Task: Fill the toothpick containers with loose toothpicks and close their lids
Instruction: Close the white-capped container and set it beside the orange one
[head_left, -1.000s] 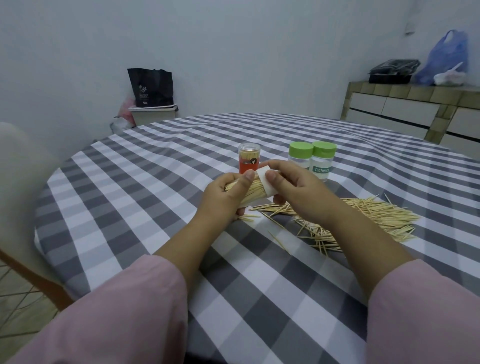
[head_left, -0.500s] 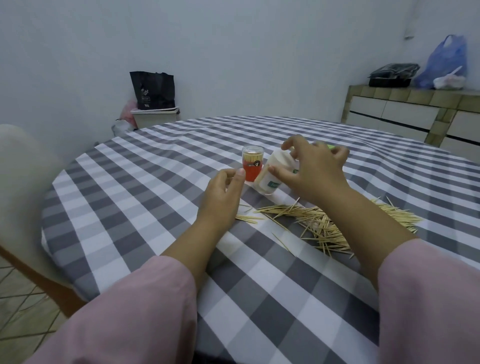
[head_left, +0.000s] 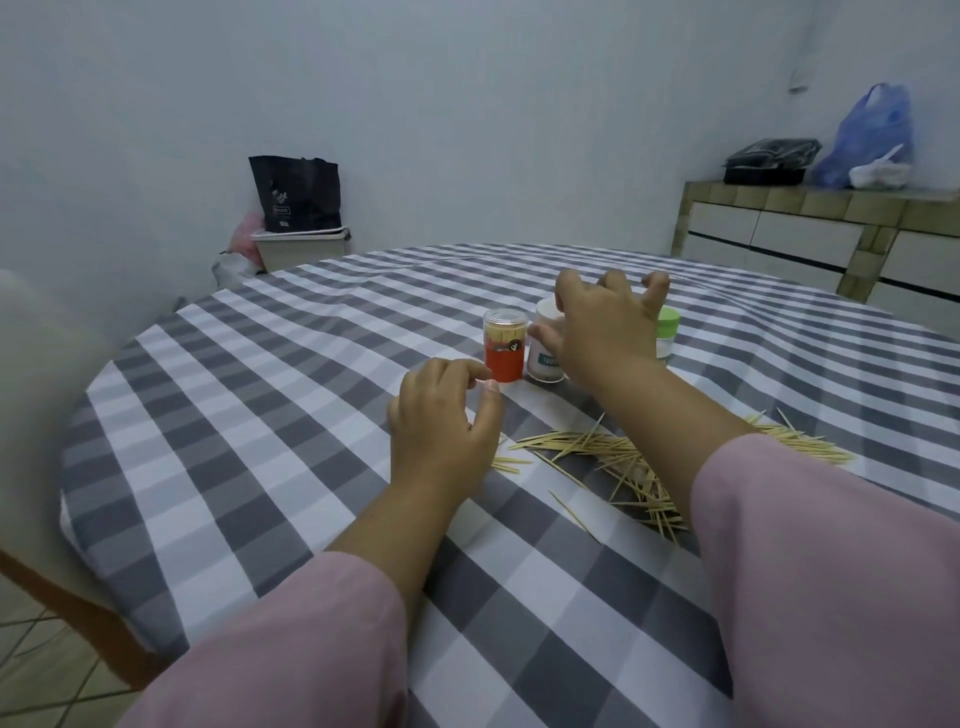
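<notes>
Half a second before, I had the white container (head_left: 545, 343) tilted in my right hand (head_left: 605, 332); now it stood upright at frame centre, just right of the red container (head_left: 504, 345), with my thumb on its side and my fingers spread loose above it. A green-lidded container (head_left: 667, 332) showed behind that hand. My left hand (head_left: 441, 421) hung relaxed, grasping nothing, below the red one. Loose toothpicks (head_left: 623, 457) lay lower right on the checked table (head_left: 260, 415).

1 head-worn camera looks forward and down, close over the checked table (head_left: 260, 467).
</notes>
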